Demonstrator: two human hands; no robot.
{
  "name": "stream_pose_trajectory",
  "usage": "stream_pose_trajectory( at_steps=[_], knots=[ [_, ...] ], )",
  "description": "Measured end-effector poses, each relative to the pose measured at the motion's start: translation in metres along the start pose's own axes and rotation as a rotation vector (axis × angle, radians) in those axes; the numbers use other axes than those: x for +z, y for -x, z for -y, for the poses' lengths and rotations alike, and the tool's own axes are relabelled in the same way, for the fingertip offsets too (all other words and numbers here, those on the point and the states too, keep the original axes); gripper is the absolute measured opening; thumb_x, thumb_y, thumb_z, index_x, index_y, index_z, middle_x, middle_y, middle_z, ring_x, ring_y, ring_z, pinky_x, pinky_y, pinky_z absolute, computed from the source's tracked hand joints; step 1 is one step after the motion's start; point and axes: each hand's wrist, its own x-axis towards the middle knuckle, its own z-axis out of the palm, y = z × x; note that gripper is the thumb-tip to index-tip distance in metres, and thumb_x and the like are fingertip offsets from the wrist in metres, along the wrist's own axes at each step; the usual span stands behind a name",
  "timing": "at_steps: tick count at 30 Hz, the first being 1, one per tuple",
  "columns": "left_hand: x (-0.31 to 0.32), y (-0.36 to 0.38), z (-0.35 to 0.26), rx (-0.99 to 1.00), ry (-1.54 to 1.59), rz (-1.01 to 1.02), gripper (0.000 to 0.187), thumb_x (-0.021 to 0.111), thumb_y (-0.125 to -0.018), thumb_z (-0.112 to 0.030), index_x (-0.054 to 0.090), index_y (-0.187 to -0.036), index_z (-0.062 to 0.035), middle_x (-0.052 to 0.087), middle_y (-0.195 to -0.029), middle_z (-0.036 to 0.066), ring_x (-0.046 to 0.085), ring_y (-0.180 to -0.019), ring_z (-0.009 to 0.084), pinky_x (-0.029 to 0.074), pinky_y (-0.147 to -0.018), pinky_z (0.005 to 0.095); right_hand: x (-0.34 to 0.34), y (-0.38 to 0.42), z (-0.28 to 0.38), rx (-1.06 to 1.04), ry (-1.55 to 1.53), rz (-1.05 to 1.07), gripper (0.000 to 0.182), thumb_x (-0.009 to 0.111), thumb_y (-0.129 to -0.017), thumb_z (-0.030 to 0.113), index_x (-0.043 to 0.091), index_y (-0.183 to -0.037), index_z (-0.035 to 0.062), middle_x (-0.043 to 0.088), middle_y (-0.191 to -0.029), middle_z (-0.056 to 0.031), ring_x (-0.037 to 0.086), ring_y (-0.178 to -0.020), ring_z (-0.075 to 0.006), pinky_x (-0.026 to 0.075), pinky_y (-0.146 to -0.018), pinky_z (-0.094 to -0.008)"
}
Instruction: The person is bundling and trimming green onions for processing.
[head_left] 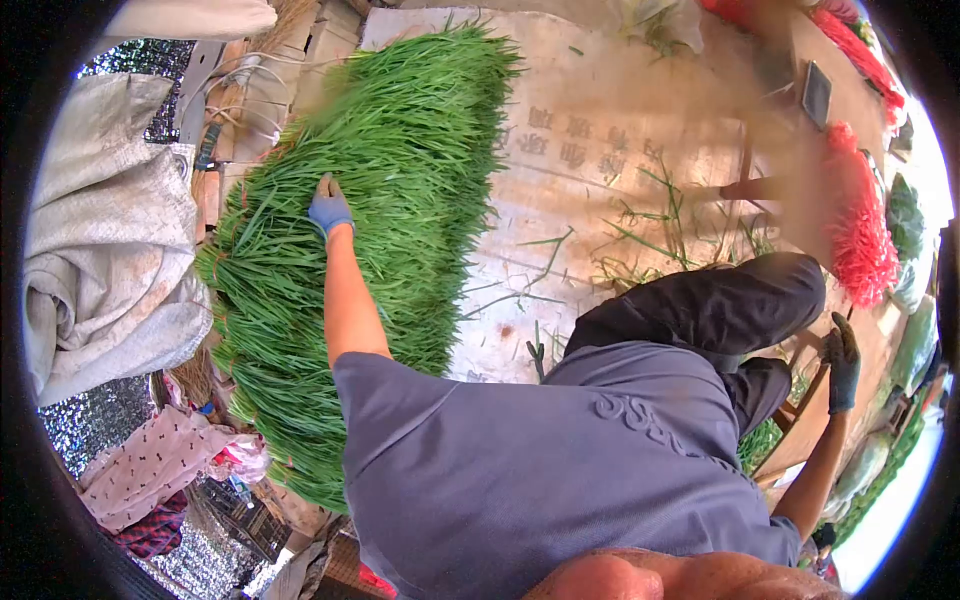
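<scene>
My left hand (330, 207), in a blue-grey glove with tan fingertips, rests on a big pile of long green leaves (400, 150) that look like chives. Its fingers point away from me and appear stretched out over the leaves. Along the pile's left side the stems are gathered into bundles with thin ties. Off to the right, my right hand (843, 360) wears a dark glove and hangs beside a wooden board edge, fingers extended and apparently holding nothing. Loose green blades (670, 215) lie scattered on the pale printed sheet (510, 300) between the pile and my knee.
A phone (816, 95) lies on the wooden surface at upper right, near a bunch of red strips (860, 225). Crumpled white sacks (110, 240) stand at the left. A pink patterned cloth (150, 465) lies at lower left. A blurred smear covers part of the upper right.
</scene>
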Motion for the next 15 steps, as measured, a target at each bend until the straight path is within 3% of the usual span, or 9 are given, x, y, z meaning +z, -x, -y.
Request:
stream_pose_trajectory(
  at_steps=[2,8,15],
  knots=[
    [0.006,-0.012,0.006,-0.036,0.069,0.015,0.025,0.059,-0.094,-0.021,0.068,-0.114,-0.0097,0.068,-0.113,0.014,0.067,-0.098,0.0294,0.051,-0.088,0.0351,0.000,-0.003,-0.003,0.005,0.004,0.009,0.037,0.048,-0.101,0.016,0.053,-0.135,0.0046,0.049,-0.079,0.0059,0.048,-0.063,-0.0039,0.039,-0.054,-0.0184],
    [-0.021,-0.025,-0.032,-0.077,-0.568,0.313,0.034,0.058,-0.091,-0.035,0.066,-0.119,-0.0179,0.066,-0.117,0.012,0.065,-0.101,0.0342,0.051,-0.088,0.0415,0.000,-0.007,0.000,0.038,0.045,-0.014,0.037,0.050,-0.100,0.020,0.055,-0.134,0.0058,0.050,-0.079,0.0058,0.045,-0.061,-0.0028,0.036,-0.053,-0.0171],
    [-0.023,-0.029,-0.043,-0.111,-0.736,0.467,0.044,0.060,-0.088,-0.042,0.061,-0.127,-0.0230,0.065,-0.118,0.014,0.065,-0.102,0.0351,0.052,-0.086,0.0450,0.005,-0.003,0.005,0.065,0.023,-0.031,0.036,0.049,-0.101,0.019,0.055,-0.134,0.0064,0.053,-0.079,0.0053,0.046,-0.062,-0.0026,0.036,-0.053,-0.0176]
  ],
)
